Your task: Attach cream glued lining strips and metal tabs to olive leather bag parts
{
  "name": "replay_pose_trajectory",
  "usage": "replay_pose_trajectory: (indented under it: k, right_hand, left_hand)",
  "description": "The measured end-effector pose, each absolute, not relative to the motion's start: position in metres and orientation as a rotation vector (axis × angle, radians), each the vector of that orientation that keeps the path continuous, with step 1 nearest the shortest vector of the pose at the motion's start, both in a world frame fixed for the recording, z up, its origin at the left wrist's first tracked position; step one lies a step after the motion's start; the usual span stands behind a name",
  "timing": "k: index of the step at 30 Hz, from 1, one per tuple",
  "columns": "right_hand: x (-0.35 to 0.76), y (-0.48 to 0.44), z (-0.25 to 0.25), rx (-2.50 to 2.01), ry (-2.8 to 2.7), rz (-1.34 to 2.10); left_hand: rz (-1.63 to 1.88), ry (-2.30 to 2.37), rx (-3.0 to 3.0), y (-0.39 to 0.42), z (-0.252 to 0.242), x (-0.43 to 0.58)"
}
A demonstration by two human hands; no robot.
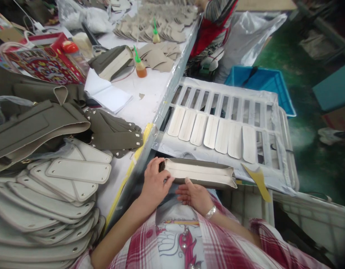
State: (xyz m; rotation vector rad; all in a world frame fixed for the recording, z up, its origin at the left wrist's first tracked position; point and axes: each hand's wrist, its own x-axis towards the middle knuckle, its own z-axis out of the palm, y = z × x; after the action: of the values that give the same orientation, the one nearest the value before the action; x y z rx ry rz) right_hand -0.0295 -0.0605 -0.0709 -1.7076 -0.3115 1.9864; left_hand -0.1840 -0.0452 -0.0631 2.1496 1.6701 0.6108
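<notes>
In front of my body lies a long, narrow bag piece [199,172], dark olive outside, with its pale inside facing up. Its left end is pinched by my left hand [157,179], thumb on the near corner and fingers around the far one. My right hand [196,196] is at the piece's near edge, thumb tip against it, fingers stretched out below and holding nothing. Beyond the piece, several pale rounded strips [211,130] lie in a row on a white slotted rack [269,144]. A yellow scraper-like blade [259,183] rests by the rack's near edge.
Stacked pale panels [43,209] and olive bag parts [35,127] cover the left table. Farther back are a green-tipped glue bottle [140,69], white paper [106,91] and a red printed bag [46,58]. A blue crate [284,89] stands behind the rack; a co-worker [214,30] is beyond.
</notes>
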Motion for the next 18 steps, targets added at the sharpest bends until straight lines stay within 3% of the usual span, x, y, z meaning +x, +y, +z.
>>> replay_pose_trajectory:
  k: [13, 18]
  right_hand:
    - [-0.056, -0.059, -0.071, -1.746, -0.355, 2.063]
    - [-0.07, -0.058, -0.083, -1.697, -0.952, 1.994]
  left_hand:
    - [0.668, 1.423, 1.987, -0.037, -0.073, -0.208]
    - [0.681, 1.476, 2.024, -0.035, -0.073, -0.205]
